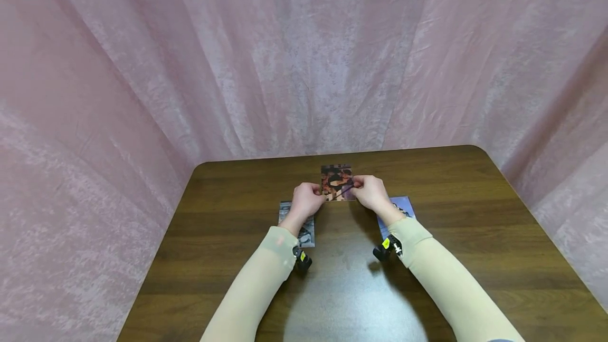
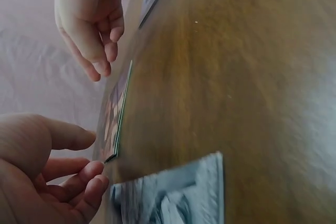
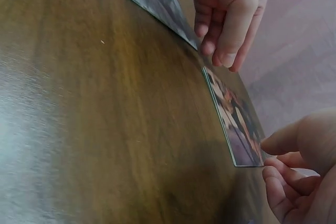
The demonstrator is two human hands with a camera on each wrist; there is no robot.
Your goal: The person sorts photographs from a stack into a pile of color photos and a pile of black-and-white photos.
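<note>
Both hands at the middle photo card [image 1: 336,182], which lies flat on the tabletop [image 1: 475,215] near the centre of its far edge. L hand [image 1: 307,199] at the card's left side, fingers [image 2: 86,179] loosely curled w/ tips right at the card's corner; wrist view shows tips at the edge, real pinch can't be confirmed. R hand [image 1: 371,192] at the card's right side, fingers [image 3: 281,182] curled likewise, tips just beside the card's corner, thumb above; contact not clear either. Neither hand closed round anything. Card print is reddish-brown, dark shape in it. Two more cards on the tabletop: greyish one [image 1: 298,224] nearer the person, partly under the L wrist; bluish one [image 1: 398,214] partly under the R wrist. Both lie flat, apart from the middle card. Cream sleeves [image 1: 266,273] on both forearms, small black wrist cams [image 1: 387,248] clipped on. Pink fabric backdrop [image 1: 304,57] behind and to both sides of the tabletop.
</note>
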